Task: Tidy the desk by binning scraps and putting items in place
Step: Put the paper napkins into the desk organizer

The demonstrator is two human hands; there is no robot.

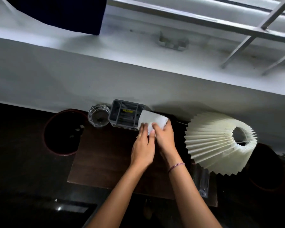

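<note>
White crinkly paper (152, 120) is pinched by both hands, left hand (144, 148) and right hand (164, 137), over the brown bench (104, 155), beside a grey box (124, 115) and pleated lampshade (215, 142)

Organizer (122, 115) contents blurred, perhaps pens; white paper (152, 119) covers its right side.

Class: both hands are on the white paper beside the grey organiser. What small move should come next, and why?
Probably carry the white paper, held by the left hand and right hand, left to the round bin. It looks crumpled, like a scrap, and scraps already lie in that bin.
</note>
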